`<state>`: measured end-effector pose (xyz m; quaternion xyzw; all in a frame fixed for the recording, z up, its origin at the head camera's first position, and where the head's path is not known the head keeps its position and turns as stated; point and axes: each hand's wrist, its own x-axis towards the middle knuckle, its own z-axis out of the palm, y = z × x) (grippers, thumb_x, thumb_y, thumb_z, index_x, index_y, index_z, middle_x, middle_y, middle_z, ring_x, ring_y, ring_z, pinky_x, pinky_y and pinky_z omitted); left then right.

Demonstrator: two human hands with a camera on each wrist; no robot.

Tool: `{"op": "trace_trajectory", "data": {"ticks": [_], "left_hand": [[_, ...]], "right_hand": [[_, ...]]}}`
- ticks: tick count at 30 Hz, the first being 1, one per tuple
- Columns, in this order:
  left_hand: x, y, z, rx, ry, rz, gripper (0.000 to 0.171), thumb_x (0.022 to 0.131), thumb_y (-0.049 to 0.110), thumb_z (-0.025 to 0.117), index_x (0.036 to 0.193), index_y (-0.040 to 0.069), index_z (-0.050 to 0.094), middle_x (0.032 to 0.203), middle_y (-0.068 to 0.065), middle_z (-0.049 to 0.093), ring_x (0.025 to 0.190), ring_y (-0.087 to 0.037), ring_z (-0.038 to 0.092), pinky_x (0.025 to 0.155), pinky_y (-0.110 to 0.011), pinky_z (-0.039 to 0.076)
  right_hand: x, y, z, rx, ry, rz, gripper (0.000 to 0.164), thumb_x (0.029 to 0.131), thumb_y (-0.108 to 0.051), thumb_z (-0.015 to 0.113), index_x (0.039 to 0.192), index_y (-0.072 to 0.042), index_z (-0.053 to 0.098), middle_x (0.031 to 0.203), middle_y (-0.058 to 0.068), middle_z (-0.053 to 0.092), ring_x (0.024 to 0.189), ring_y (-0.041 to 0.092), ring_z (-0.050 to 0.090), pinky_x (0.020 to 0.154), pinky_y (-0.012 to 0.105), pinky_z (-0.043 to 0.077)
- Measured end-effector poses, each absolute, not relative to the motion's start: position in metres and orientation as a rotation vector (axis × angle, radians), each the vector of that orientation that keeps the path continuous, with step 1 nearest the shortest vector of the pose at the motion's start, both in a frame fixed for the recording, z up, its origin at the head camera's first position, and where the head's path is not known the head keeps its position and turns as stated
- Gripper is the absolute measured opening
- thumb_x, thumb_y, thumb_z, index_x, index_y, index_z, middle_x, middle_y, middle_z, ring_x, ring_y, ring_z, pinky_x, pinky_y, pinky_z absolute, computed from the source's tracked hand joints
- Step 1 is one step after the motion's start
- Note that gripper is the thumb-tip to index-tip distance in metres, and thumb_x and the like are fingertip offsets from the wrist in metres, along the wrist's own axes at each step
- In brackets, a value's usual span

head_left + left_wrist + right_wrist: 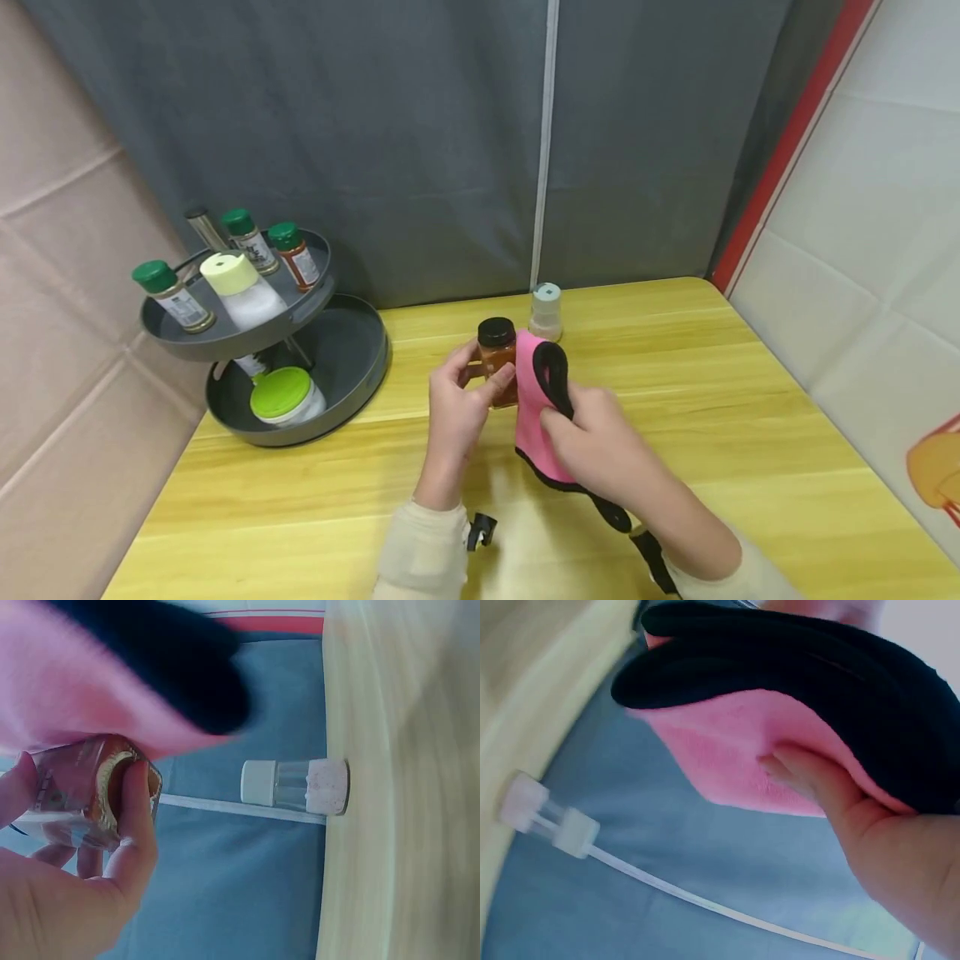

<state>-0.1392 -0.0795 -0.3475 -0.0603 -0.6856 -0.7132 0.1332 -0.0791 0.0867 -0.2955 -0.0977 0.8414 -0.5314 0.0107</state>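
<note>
My left hand (459, 404) grips a spice jar (498, 360) with a black lid and reddish-brown contents, raised over the table. In the left wrist view the fingers wrap the jar (71, 791) and its base faces the camera. My right hand (600, 437) pinches a folded pink cloth (531, 404) with black edging, held against the right side of the jar. The right wrist view shows the thumb pressed on the cloth (727, 750); the jar is hidden behind it there. Behind the jar stands a clear shaker (328, 786) with a white cap and pale pink contents.
On the left stands a two-tier grey rack (360, 400). Its upper tier holds several green-capped jars (180, 296) and a pale-yellow-capped bottle (243, 292); a green-lidded tub (285, 393) sits below. A grey curtain (420, 150) hangs behind the wooden table (720, 392).
</note>
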Motion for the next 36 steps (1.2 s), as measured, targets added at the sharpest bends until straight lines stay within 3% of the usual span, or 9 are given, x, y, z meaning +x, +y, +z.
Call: {"op": "trace_trajectory", "data": {"ticks": [6,16,25,36], "left_hand": [[-0.132,-0.074,-0.349,-0.239,-2.023,-2.112,0.039,0.083,0.007,0.083,0.121,0.016,0.075,0.11,-0.006,0.067,0.098,-0.026,0.065,0.071,-0.032,0.057],[-0.129,-0.071,-0.342,-0.186,-1.952,-2.193,0.043,0.083,0.006,0.082,0.124,0.014,0.073,0.112,-0.008,0.069,0.1,-0.026,0.062,0.072,-0.035,0.058],[-0.135,-0.075,-0.341,-0.13,-1.909,-2.185,0.043,0.083,0.004,0.082,0.125,0.009,0.072,0.112,-0.011,0.069,0.099,-0.026,0.064,0.077,-0.039,0.06],[-0.138,-0.075,-0.345,-0.152,-1.984,-2.12,0.042,0.082,0.005,0.083,0.123,0.009,0.073,0.112,-0.009,0.067,0.1,-0.028,0.065,0.077,-0.036,0.059]], "right_hand": [[-0.093,0.091,-0.285,-0.342,2.761,-1.725,0.016,0.095,-0.005,0.054,0.103,-0.003,0.067,0.083,0.012,0.065,0.068,0.024,0.059,0.061,0.037,0.05],[-0.121,0.092,-0.319,-0.299,2.648,-1.727,0.015,0.095,-0.006,0.054,0.088,0.002,0.064,0.068,0.01,0.059,0.059,0.022,0.057,0.056,0.035,0.049],[-0.104,0.089,-0.339,-0.327,2.676,-1.488,0.017,0.096,-0.009,0.055,0.08,-0.006,0.062,0.064,0.003,0.061,0.053,0.014,0.06,0.051,0.031,0.05],[-0.078,0.091,-0.296,-0.333,2.701,-1.453,0.009,0.094,-0.006,0.056,0.091,-0.005,0.065,0.069,0.005,0.059,0.058,0.017,0.056,0.053,0.033,0.047]]}}
